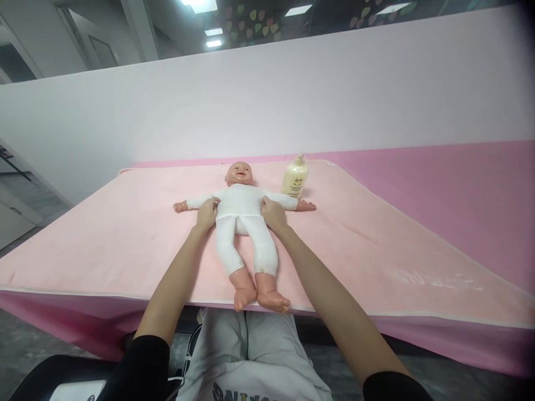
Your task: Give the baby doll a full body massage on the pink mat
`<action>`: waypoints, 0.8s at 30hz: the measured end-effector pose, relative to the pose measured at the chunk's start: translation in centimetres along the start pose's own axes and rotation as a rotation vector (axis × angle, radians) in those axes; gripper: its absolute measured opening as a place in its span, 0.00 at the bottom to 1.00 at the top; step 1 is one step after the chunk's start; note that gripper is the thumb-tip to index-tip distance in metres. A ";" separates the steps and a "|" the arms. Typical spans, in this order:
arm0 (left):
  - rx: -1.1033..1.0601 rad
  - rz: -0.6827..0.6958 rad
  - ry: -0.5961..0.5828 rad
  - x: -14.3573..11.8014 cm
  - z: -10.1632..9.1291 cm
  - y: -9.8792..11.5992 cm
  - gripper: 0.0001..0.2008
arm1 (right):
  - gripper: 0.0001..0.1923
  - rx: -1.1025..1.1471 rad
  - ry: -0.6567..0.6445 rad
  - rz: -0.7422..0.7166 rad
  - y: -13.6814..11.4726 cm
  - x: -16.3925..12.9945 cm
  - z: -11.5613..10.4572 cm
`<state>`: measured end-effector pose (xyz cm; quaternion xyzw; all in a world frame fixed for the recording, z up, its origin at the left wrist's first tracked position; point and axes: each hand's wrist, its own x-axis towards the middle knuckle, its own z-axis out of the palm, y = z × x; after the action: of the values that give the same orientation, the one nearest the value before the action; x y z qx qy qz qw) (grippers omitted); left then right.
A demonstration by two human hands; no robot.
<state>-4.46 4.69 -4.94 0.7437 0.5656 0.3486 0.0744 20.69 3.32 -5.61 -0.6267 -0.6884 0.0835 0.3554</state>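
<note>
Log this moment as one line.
doll: face-up on pink cloth; left grip: against its side; right grip: against opposite side; pump bottle: upright behind doll's outstretched arm

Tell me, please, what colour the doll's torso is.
The doll's torso is white; best view: head.

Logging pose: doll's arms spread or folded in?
Spread: the doll lies face up, both arms pointing sideways, its hands well clear of its torso.

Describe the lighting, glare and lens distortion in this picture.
Head view: the lights up top blow out white; the top right corner fades dark; wide-angle stretch seems to lengthen the forearms; the doll, left hand and right hand are softly lit; small print on the bottle is too soft to read.
</note>
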 end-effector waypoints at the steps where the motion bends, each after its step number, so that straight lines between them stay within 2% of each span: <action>1: -0.024 -0.004 -0.001 0.0 0.0 -0.2 0.18 | 0.11 0.021 0.004 0.030 0.0 0.0 0.1; 5: -0.036 -0.008 -0.001 0.2 0.0 -0.7 0.19 | 0.10 0.112 0.019 0.087 0.4 0.3 0.0; 16: -0.066 -0.017 0.015 0.0 0.2 -0.5 0.19 | 0.10 0.104 0.014 0.104 0.1 0.1 -0.1; 21: 0.087 -0.044 0.010 -0.9 -0.6 0.7 0.17 | 0.09 0.095 0.033 0.140 -0.3 -0.3 -0.6; 24: 0.237 -0.111 0.057 -1.2 -0.9 1.1 0.13 | 0.06 0.209 0.141 0.285 -0.6 -0.2 -0.4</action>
<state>-4.28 2.98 -4.23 0.7047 0.6449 0.2956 -0.0109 20.40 2.87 -5.09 -0.6817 -0.5537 0.1599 0.4507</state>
